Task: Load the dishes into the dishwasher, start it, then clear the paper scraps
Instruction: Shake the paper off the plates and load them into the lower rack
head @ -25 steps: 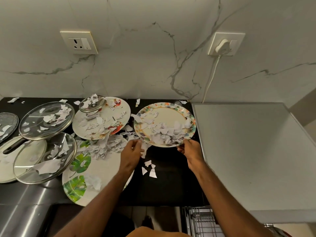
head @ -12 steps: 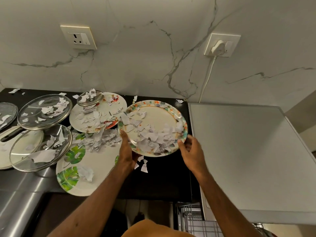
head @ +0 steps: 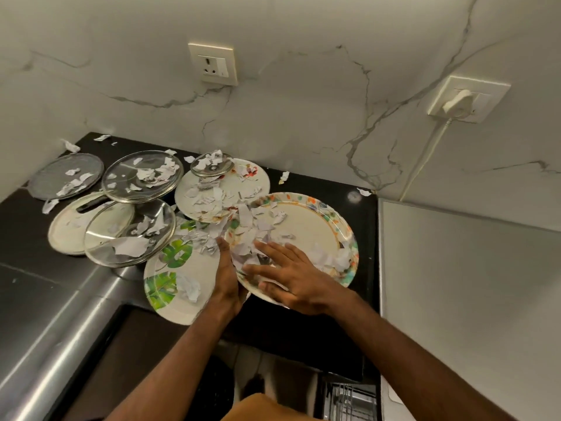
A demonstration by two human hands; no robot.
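**Plate being cleared of paper before loading.** The plate (head: 337, 221) is held at its near left rim by the left hand (head: 226, 278), with the thumb on top and the other fingers hidden beneath. A second ago the near rim was also gripped by the right hand (head: 291, 279). That hand has since been released and is now laid flat, fingers spread, on the scraps (head: 249, 235) just right of the grip. The plate has been carried leftward, so the gripped edge now overlaps the leaf-print plate (head: 170, 256). The scraps, earlier heaped on the side away from the grip, are now crowded toward it. The paper is judged to be being swept off. The rack (head: 349, 399) lies below the grip, and this plate is not yet loaded.
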